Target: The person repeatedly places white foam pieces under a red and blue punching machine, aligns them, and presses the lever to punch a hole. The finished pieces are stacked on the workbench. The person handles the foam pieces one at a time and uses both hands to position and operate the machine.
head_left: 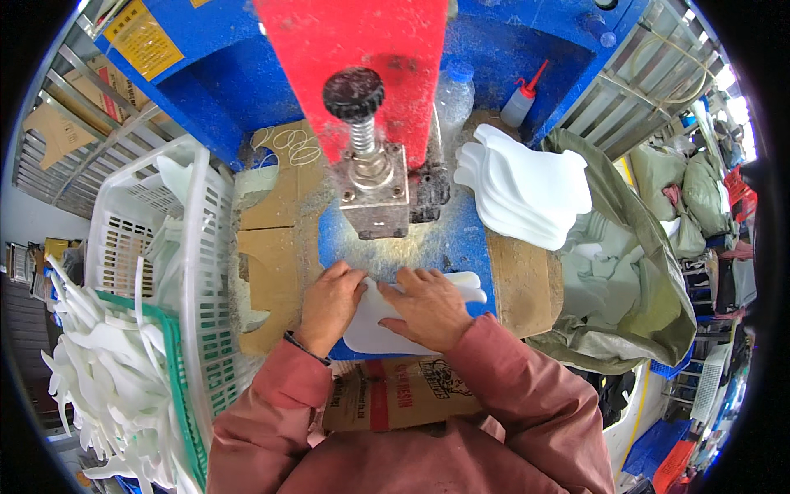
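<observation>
A flat white cut-out piece (369,331) with a wavy outline lies on the blue work surface (440,243), under both of my hands. My left hand (332,303) is closed at its left edge, thumb and fingertips pinched together there. Across the top of the piece, my right hand (432,309) grips and presses it, with bent fingers pointing away from me and the thumb to the left. Just beyond my fingers hangs the metal head (374,193) of a red machine arm (354,49), topped by a black knob (354,92).
A stack of similar white pieces (527,185) sits at the right, beside an open green sack (658,305) with more inside. Leftward stand a white crate (210,272) and a heap of white offcuts (123,370). Behind are a clear bottle (455,99) and a red-tipped squeeze bottle (518,105).
</observation>
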Action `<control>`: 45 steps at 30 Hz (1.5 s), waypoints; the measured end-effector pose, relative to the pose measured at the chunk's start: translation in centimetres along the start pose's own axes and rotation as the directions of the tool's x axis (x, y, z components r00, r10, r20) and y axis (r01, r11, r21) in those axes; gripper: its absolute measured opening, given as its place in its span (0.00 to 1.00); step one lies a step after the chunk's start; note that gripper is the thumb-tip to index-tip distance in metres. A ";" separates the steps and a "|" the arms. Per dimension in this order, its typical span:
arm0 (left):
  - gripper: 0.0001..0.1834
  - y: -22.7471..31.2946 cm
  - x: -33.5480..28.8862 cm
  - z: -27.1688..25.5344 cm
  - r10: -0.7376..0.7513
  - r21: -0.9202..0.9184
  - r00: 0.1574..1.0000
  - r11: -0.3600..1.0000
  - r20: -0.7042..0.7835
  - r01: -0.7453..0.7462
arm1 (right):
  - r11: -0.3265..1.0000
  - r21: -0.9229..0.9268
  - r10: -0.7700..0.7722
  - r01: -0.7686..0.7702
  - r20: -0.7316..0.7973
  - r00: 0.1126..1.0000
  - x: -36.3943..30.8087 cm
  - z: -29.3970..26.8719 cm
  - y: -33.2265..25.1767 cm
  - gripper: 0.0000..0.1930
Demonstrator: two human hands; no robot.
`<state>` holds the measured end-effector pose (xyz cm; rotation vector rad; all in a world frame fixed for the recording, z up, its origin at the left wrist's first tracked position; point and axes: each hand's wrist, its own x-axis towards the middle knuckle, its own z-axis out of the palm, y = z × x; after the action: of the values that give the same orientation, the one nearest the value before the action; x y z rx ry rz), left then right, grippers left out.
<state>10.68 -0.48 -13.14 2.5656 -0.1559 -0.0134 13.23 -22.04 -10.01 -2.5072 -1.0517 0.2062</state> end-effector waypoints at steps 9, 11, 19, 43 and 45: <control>0.09 0.7 -0.4 0.8 -0.011 0.008 0.996 1.000 -0.090 0.011 | 0.766 0.587 0.387 -0.262 -0.095 0.917 -6.2 -1.4 3.2 0.13; 0.09 0.8 -0.5 0.7 0.001 0.031 0.995 1.000 -0.101 0.002 | 0.728 0.640 0.424 -0.247 -0.137 0.895 -6.2 -1.3 3.5 0.12; 0.08 1.1 -0.6 0.8 -0.020 0.037 0.995 0.999 -0.101 0.024 | 0.848 0.495 0.378 -0.190 -0.312 0.872 -4.8 -0.6 4.5 0.09; 0.12 1.3 -0.5 0.1 -0.006 0.071 0.999 0.997 -0.053 0.009 | 0.975 0.158 0.203 -0.159 -0.329 0.922 -4.1 2.2 5.7 0.08; 0.14 2.1 -0.6 -0.9 -0.046 0.097 0.999 0.994 0.003 0.046 | 0.979 0.125 0.195 -0.163 -0.317 0.928 -4.1 2.2 5.7 0.08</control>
<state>9.89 -1.71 -11.27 2.6660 -0.1016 -0.0300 13.39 -27.83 -14.52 -2.4387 -0.6636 -0.1063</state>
